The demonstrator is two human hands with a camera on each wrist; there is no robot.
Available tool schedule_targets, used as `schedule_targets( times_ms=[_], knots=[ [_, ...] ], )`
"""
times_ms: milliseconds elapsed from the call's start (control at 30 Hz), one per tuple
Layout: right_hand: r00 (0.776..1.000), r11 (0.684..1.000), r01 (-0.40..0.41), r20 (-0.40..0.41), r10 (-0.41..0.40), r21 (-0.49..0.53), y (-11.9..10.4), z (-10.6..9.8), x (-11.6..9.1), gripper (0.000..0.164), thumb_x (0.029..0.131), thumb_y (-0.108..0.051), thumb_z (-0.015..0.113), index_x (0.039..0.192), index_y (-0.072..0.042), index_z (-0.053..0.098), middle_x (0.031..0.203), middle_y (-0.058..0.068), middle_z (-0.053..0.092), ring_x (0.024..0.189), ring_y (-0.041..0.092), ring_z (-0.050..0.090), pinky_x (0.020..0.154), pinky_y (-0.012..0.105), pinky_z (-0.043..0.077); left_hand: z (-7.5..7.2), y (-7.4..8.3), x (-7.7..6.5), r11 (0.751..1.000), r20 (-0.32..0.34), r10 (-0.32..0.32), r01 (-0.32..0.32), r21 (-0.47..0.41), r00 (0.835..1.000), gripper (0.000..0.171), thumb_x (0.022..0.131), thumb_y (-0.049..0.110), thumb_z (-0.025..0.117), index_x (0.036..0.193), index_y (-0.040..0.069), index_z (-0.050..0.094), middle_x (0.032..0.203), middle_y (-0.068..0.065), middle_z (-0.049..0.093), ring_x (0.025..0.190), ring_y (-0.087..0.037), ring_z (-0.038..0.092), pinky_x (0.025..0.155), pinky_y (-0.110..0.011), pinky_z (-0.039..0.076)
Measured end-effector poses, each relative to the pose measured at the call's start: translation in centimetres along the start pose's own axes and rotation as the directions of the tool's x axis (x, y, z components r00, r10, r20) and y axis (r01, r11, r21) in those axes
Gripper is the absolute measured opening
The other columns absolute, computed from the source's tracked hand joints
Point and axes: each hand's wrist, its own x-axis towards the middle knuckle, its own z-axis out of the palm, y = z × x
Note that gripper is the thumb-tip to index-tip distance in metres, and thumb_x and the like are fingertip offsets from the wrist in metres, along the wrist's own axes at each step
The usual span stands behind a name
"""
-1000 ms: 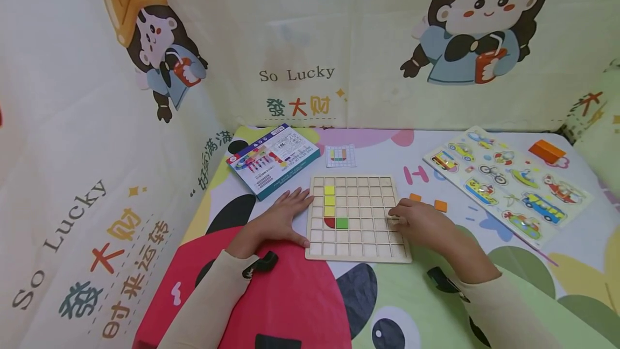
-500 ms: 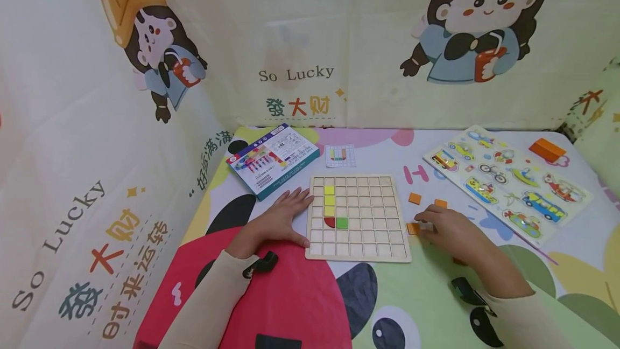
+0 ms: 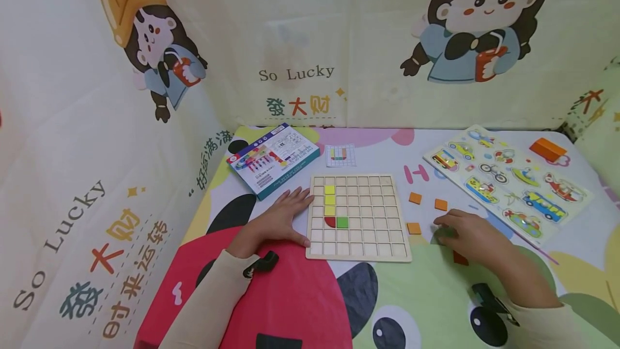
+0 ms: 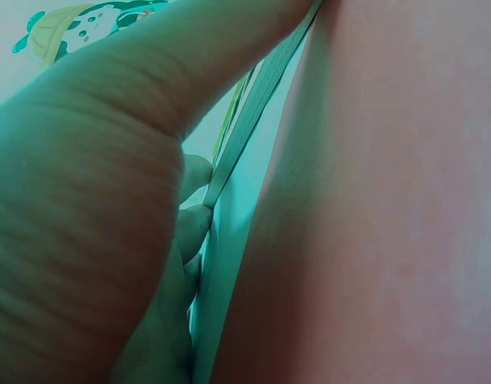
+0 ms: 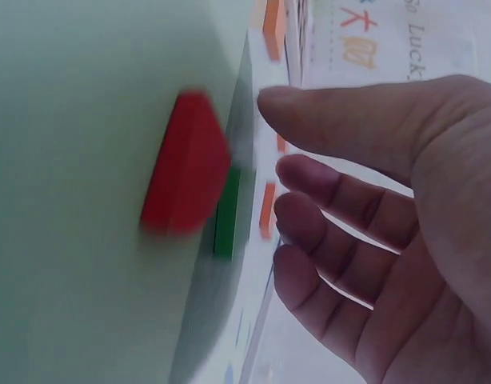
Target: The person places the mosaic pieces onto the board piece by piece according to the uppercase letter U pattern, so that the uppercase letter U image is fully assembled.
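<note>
A square wooden grid board point(image 3: 370, 249) lies flat. In its left part stand a column of yellow squares point(image 3: 329, 199), a red quarter-round piece point(image 3: 330, 222) and a green square point(image 3: 342, 223). My left hand point(image 3: 276, 223) rests against the board's left edge, thumb and fingers spread. Right of the board my right hand point(image 3: 474, 236) is just above the table, fingers loosely bent and holding nothing. In the right wrist view, a red block point(image 5: 185, 166) and a green block point(image 5: 227, 214) lie before its fingertips; the head view mostly hides them.
Loose orange squares point(image 3: 414, 228) lie between board and right hand. A box point(image 3: 273, 160) is at back left, beside a small pattern card point(image 3: 340, 156). A vehicle puzzle board point(image 3: 506, 185) and an orange block point(image 3: 548, 149) lie at right. Printed cloth point(image 3: 373, 96) hangs behind.
My right hand has moved off the board's right edge, rightward past an orange square that now lies uncovered beside the board. My left hand has stayed in place.
</note>
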Motion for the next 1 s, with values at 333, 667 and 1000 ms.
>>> schedule_targets(
  times_ms=[333,667,1000],
  knots=[
    [0.999,1.000,-0.014,0.047,0.014,-0.002,1.8,-0.2,-0.7,0.036,0.076,-0.013,0.082,0.110,-0.006,0.071,0.097,0.002,0.065,0.083,0.021,0.057,0.074,0.045,0.054,0.1,-0.1,0.0,1.000,0.003,-0.008,0.008,0.008,1.000,0.121,0.061,0.072,0.075,0.156,0.020,0.022,0.162,0.002,0.013,0.148,-0.018,-0.001,0.116,-0.041,-0.002],
    [0.997,1.000,-0.024,0.079,0.025,-0.010,2.4,-0.5,-0.8,0.039,0.076,-0.012,0.082,0.112,-0.005,0.070,0.100,0.005,0.066,0.084,0.022,0.057,0.075,0.048,0.053,0.1,-0.1,0.1,1.000,0.001,-0.009,0.009,0.019,1.000,0.121,0.061,0.074,0.073,0.156,0.020,0.022,0.162,0.003,0.011,0.148,-0.017,-0.003,0.116,-0.040,-0.003],
    [0.993,1.000,0.010,0.117,-0.007,-0.029,2.3,-0.5,0.0,0.033,0.079,-0.011,0.080,0.111,-0.008,0.072,0.104,0.007,0.064,0.096,0.030,0.059,0.083,0.051,0.052,-0.1,0.1,0.1,1.000,0.011,-0.019,0.019,0.006,1.000,0.120,0.061,0.073,0.074,0.156,0.021,0.022,0.162,0.004,0.011,0.148,-0.017,-0.003,0.116,-0.039,-0.004]
  ],
)
